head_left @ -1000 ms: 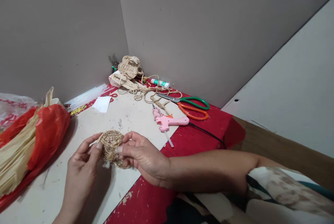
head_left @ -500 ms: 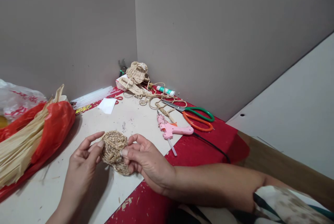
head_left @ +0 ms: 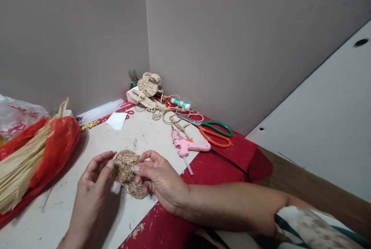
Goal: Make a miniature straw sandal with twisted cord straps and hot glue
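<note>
Between my two hands is a small woven piece of coiled straw cord (head_left: 124,167), tan and curved, held just above the pale board. My left hand (head_left: 94,183) pinches its left edge between thumb and fingers. The right edge is gripped by my right hand (head_left: 158,177), thumb on the near face and fingers behind. A second rounded part of the weave hangs lower, beneath my right fingers. To the right of my hands lies a pink glue gun (head_left: 188,145) with a clear glue stick poking out of it.
Scissors (head_left: 216,131) with green and orange handles lie beyond the glue gun. Straw cord and a woven piece (head_left: 150,84) are heaped in the corner beside a glue stick tube (head_left: 180,103). A red bag of dried husks (head_left: 62,137) stands left, near clear sticks (head_left: 100,111) and white paper (head_left: 116,120).
The woven piece has tilted slightly in my hands, its face turning a little. Both hands keep their grip. The whole view has shifted slightly.
</note>
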### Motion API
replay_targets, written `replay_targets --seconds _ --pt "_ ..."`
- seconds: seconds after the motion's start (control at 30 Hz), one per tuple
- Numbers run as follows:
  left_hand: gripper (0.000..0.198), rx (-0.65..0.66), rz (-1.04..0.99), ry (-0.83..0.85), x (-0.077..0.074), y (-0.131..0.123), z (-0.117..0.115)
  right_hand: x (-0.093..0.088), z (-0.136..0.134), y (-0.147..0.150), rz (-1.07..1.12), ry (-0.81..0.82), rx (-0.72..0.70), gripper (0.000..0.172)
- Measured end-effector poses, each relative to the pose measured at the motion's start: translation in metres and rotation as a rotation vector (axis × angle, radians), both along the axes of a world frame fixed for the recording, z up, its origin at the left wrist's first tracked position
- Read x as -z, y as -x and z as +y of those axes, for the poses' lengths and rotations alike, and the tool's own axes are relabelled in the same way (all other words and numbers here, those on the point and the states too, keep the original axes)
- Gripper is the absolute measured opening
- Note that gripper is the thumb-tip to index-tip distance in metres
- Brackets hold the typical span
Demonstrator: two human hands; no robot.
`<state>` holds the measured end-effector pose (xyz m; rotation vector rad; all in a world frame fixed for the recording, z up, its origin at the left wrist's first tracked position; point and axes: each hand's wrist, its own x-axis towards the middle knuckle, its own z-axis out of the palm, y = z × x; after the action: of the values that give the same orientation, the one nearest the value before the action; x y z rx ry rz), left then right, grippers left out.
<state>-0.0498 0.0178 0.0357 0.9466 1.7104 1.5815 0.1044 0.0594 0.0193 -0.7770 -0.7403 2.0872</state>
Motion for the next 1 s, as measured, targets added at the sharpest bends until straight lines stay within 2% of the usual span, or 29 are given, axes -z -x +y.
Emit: replay_targets --seconds 0.13,0.17,0.27,0.37,0.53,1.0 --pt "0.030 -0.128 0.322 -0.058 0.004 -0.002 -0.010 0.001 0.002 0.001 0.000 0.011 0.006 0.063" --pt "0.026 -0.114 0.414 -0.076 0.005 -0.003 -0.013 0.001 0.002 0.001 0.002 0.011 0.008 0.063" --pt "0.020 0.042 0.646 -0.133 0.008 -0.007 -0.018 0.001 0.002 0.001 0.010 0.011 0.008 0.062" --pt "0.019 0.150 0.778 -0.182 0.011 -0.009 -0.017 0.002 0.003 0.001 0.009 0.007 -0.005 0.061" --pt "0.019 0.203 0.805 -0.149 0.013 -0.006 -0.014 0.004 0.004 0.002 0.006 0.004 -0.019 0.054" --pt "0.023 0.245 0.806 -0.133 0.011 0.001 -0.010 0.004 0.007 0.006 -0.066 0.013 -0.004 0.037"
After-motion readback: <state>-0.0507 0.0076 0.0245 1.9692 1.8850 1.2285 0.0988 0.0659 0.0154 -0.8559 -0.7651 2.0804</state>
